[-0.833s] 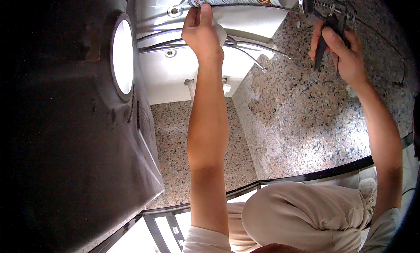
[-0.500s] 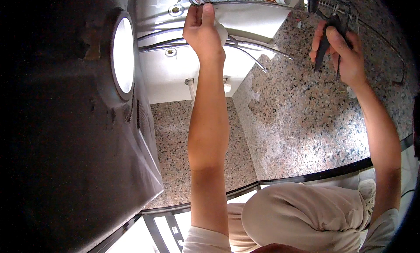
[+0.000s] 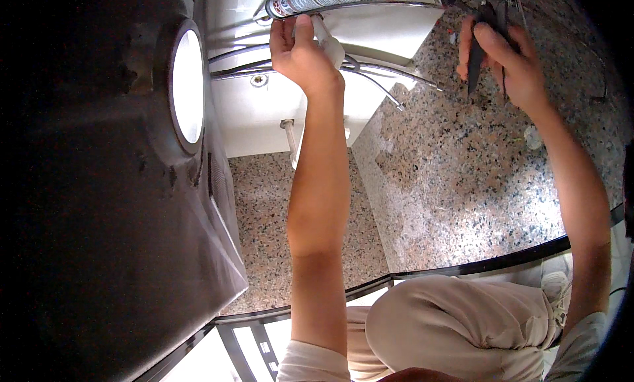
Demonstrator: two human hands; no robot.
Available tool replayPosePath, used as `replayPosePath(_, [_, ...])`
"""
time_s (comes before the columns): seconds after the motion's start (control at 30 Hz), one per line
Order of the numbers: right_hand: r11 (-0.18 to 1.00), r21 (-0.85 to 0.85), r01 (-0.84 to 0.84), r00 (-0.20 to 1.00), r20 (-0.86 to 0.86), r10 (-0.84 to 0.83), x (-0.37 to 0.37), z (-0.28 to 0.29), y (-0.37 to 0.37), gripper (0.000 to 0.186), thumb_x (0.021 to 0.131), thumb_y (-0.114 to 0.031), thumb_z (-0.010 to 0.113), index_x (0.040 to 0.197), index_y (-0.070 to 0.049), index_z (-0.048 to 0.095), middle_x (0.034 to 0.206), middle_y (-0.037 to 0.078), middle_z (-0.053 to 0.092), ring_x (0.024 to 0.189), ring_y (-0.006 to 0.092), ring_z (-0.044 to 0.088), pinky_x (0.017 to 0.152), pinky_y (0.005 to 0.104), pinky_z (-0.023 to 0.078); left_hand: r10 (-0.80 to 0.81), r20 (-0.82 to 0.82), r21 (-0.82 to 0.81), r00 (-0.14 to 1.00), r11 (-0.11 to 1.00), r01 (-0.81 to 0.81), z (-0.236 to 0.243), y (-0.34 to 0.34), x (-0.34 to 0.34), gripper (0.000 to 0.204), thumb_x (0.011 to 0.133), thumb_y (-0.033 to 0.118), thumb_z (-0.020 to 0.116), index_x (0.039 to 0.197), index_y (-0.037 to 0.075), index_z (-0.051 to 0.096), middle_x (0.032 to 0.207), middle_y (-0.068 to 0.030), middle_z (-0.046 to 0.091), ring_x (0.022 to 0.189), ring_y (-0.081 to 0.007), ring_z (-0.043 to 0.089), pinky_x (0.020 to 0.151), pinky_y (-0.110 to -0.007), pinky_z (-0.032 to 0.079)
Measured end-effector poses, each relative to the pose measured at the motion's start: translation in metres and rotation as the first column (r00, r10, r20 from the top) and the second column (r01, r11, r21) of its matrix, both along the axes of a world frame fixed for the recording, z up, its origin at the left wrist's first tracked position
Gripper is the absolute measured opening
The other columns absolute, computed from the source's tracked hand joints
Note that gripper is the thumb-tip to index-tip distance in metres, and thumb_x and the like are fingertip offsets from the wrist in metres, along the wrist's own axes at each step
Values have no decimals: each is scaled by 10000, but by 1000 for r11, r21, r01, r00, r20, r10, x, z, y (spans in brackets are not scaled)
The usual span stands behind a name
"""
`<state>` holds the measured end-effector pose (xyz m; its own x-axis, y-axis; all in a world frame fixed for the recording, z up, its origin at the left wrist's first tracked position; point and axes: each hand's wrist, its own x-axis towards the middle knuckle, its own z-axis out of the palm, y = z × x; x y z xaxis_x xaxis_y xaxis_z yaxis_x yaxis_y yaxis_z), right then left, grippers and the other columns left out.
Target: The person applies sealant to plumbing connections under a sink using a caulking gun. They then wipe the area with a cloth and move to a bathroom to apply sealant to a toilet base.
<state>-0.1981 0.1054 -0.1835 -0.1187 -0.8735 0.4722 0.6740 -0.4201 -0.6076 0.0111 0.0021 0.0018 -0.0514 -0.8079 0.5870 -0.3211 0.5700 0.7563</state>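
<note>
A printed white sealant cartridge (image 3: 340, 0) lies crosswise at the top, in a metal caulking gun (image 3: 489, 15) with black grips. My left hand (image 3: 302, 62) is closed at the cartridge's left end, thumb and fingertips against its underside; a white item (image 3: 328, 45) shows behind the thumb, too hidden to name. My right hand (image 3: 512, 65) is wrapped round the gun's black grip and trigger. Grey hoses (image 3: 238, 52) pass behind my left hand, some with metal ends hanging to the right above the speckled stone surface.
A dark metal body (image 3: 119, 217) with a bright round opening (image 3: 187, 86) fills the left. A white panel (image 3: 251, 131) carries round fittings (image 3: 259, 81) and short pipes (image 3: 288, 138). A speckled stone surface (image 3: 456, 184) has a black-edged rim (image 3: 475, 260); my bent knee is below it.
The cartridge and gun have moved left, the cartridge's left end tilting lower. My right hand has moved up and left with the grip; my left hand has shifted slightly downward.
</note>
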Motion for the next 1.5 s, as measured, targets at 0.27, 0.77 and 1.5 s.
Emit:
replayPosePath(0.27, [998,-32,50,991,-123,-54,-18,1,-12,378,1055,-410,543,1081,-44,635,834,55,665,738,157,668,688,327,557,2,-52,23,999,1000,-1,1,0,-4,533,906,-19,652,1392,-136,465,1239,-143,641,1119,-212,618,996,-335,478])
replayPosePath(0.77, [990,103,94,966,-249,-65,-36,50,6,323,1018,-327,628,860,-47,657,740,90,666,718,212,647,714,377,514,13,-47,38,999,999,-12,-1,-2,3,442,918,-30,633,1329,-128,501,1197,-135,665,1092,-194,629,986,-326,486])
replayPosePath(1.5, [999,-10,30,993,-114,-31,-32,29,-13,275,1015,-288,642,899,-39,640,726,90,655,686,208,647,664,384,527,-24,-24,22,999,999,24,0,-3,1,432,932,-17,622,1331,-129,501,1211,-136,661,1081,-180,627,987,-320,473])
